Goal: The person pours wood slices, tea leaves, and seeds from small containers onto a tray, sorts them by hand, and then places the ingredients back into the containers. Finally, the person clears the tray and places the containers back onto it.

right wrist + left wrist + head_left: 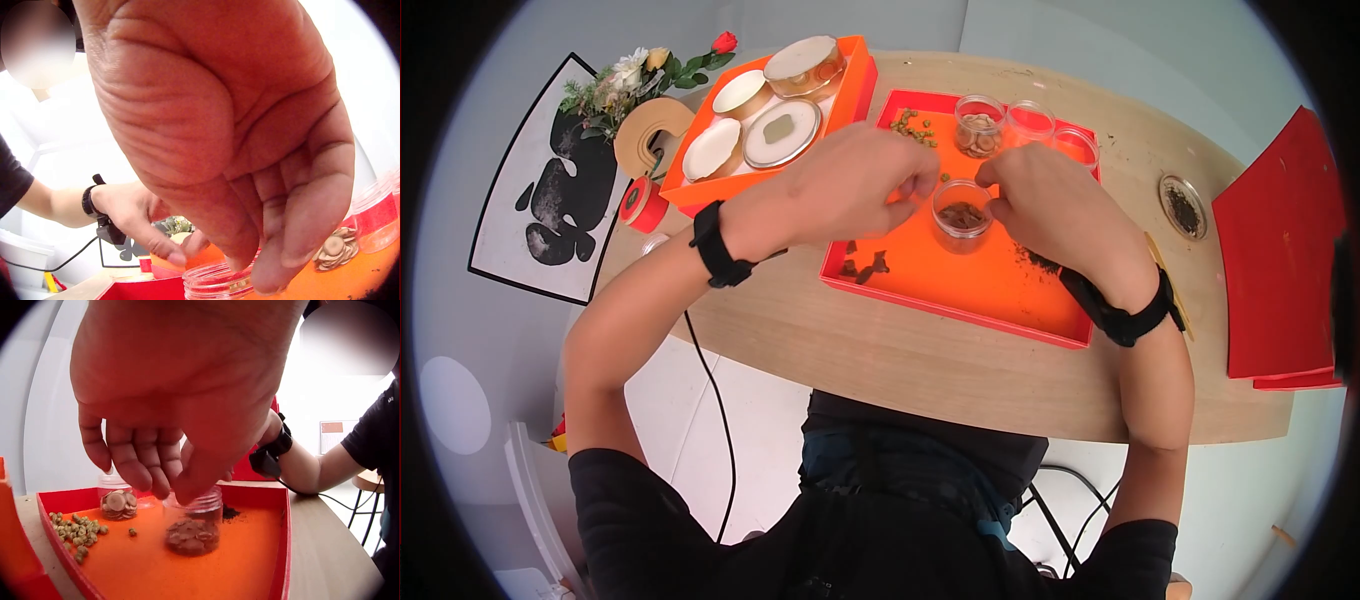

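A clear jar (pixel 962 222) with brown flat slices stands upright in the red-rimmed orange tray (pixel 960 285). My left hand (pixel 855 185) hovers to the jar's left, its fingers loosely bent and nothing showing between them. In the left wrist view its fingertips overlap the jar's top. On the jar's other side is my right hand (pixel 1055 210), with thumb and fingers bent down right at the rim. In the right wrist view those fingertips hide part of the rim; no held thing shows there. Behind the jar, another clear jar (pixel 978 132) contains pale round slices.
Two more clear jars (pixel 1030 122) stand near the tray's back right. Small greenish buds (pixel 912 128), dark flat pieces (pixel 868 266) and dark shreds (pixel 1036 261) lie in the tray. Left is an orange box (pixel 855 90) of round containers; right, a dish (pixel 1182 207) and red board (pixel 1280 250).
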The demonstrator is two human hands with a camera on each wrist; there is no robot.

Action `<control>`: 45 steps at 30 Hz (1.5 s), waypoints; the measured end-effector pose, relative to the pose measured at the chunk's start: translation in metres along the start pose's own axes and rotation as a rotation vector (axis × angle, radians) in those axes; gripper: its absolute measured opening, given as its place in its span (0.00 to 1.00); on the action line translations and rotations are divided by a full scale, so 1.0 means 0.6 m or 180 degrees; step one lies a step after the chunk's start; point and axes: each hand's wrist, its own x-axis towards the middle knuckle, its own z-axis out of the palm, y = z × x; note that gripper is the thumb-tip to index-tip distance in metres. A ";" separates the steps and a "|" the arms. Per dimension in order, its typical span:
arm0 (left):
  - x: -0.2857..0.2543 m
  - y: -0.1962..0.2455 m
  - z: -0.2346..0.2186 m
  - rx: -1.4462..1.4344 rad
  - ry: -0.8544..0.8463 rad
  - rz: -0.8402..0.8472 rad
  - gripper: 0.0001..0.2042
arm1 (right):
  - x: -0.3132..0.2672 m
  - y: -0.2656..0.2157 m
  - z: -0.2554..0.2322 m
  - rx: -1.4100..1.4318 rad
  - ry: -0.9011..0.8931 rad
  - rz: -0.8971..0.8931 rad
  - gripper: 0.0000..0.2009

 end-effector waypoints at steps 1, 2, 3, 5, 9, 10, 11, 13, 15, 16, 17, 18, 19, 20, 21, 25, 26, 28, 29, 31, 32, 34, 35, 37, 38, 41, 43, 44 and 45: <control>-0.008 -0.003 0.002 0.0193 -0.0463 -0.0203 0.09 | 0.001 0.000 0.000 -0.0023 0.0031 -0.0028 0.14; -0.017 -0.008 0.005 0.0386 -0.0917 -0.0418 0.10 | 0.004 -0.003 -0.002 -0.0026 0.0031 -0.0050 0.14; -0.026 -0.015 0.013 0.0390 -0.0898 -0.0440 0.10 | 0.005 -0.006 -0.006 0.0013 -0.0107 0.0106 0.14; -0.043 -0.026 0.034 0.0407 -0.1049 -0.0302 0.11 | 0.007 -0.013 -0.008 0.0033 -0.0253 0.0234 0.14; -0.044 -0.024 0.045 0.0450 -0.1260 -0.0432 0.10 | 0.003 -0.018 -0.010 0.0241 -0.0176 0.0322 0.05; -0.045 -0.029 0.049 0.0436 -0.1245 -0.0441 0.10 | 0.003 -0.020 -0.010 0.0182 -0.0172 0.0303 0.06; -0.045 -0.034 0.052 0.0397 -0.1209 -0.0382 0.08 | 0.003 -0.022 -0.012 0.0173 -0.0185 0.0289 0.06; -0.047 -0.042 0.057 0.0361 -0.1157 -0.0333 0.06 | 0.003 -0.025 -0.016 0.0132 -0.0222 0.0297 0.07; -0.047 -0.041 0.054 0.0191 -0.1141 -0.0344 0.03 | 0.005 -0.022 -0.018 0.0014 -0.0291 0.0292 0.10; -0.047 -0.042 0.052 0.0191 -0.1122 -0.0350 0.03 | 0.005 -0.021 -0.018 -0.0092 -0.0362 0.0304 0.15; -0.047 -0.042 0.049 0.0081 -0.1149 -0.0329 0.03 | 0.004 -0.023 -0.019 -0.0109 -0.0362 0.0289 0.15; -0.047 -0.043 0.047 -0.0027 -0.1172 -0.0309 0.03 | 0.003 -0.026 -0.019 0.0003 -0.0280 0.0292 0.12; -0.046 -0.044 0.045 -0.0027 -0.1147 -0.0318 0.03 | 0.002 -0.028 -0.019 0.0117 -0.0201 0.0294 0.10; -0.043 -0.042 0.043 0.0058 -0.1242 -0.0293 0.03 | 0.002 -0.027 -0.018 0.0103 -0.0204 0.0277 0.10; -0.042 -0.041 0.041 0.0143 -0.1338 -0.0267 0.03 | 0.001 -0.023 -0.016 0.0121 -0.0147 0.0218 0.10; -0.044 -0.046 0.041 0.0051 -0.1208 -0.0231 0.03 | 0.002 -0.026 -0.018 0.0166 -0.0134 0.0221 0.10; -0.042 -0.044 0.036 0.0006 -0.1165 -0.0250 0.03 | 0.002 -0.026 -0.019 0.0133 -0.0129 0.0210 0.10; -0.034 -0.041 0.022 -0.0035 -0.1075 -0.0246 0.03 | 0.003 -0.024 -0.019 0.0233 -0.0202 0.0251 0.10; -0.028 -0.031 0.004 -0.0011 -0.1052 -0.0296 0.03 | 0.003 -0.021 -0.017 0.0187 -0.0198 0.0242 0.10; -0.016 -0.022 -0.014 0.0008 -0.0971 -0.0344 0.03 | 0.005 -0.015 -0.014 0.0244 -0.0182 0.0168 0.12; -0.008 -0.020 -0.018 0.0002 -0.0800 -0.0236 0.03 | 0.006 -0.018 -0.016 0.0195 -0.0179 0.0147 0.12; 0.008 -0.016 -0.021 -0.0018 -0.0597 -0.0121 0.03 | 0.007 -0.022 -0.019 0.0217 -0.0328 0.0310 0.13; 0.018 -0.014 -0.019 -0.0009 -0.0387 -0.0025 0.03 | 0.008 -0.022 -0.017 0.0189 -0.0342 0.0310 0.13; 0.034 -0.006 -0.010 -0.0023 -0.0190 0.0075 0.03 | 0.005 -0.019 -0.011 0.0221 -0.0193 0.0178 0.12; 0.042 -0.001 -0.007 -0.0051 -0.0144 0.0081 0.03 | 0.004 -0.024 -0.015 0.0223 -0.0199 0.0195 0.12; 0.056 0.011 -0.003 0.0003 -0.0224 0.0081 0.03 | 0.009 -0.031 -0.021 0.0192 -0.0387 0.0402 0.10; 0.065 0.016 0.000 0.0061 -0.0366 0.0073 0.04 | 0.007 -0.018 -0.014 0.0303 -0.0309 0.0202 0.10; 0.064 0.014 0.001 0.0009 -0.0329 0.0123 0.04 | 0.007 -0.015 -0.013 0.0326 -0.0301 0.0238 0.10; 0.063 0.011 0.002 -0.0040 -0.0284 0.0166 0.05 | 0.008 -0.015 -0.014 0.0245 -0.0330 0.0196 0.10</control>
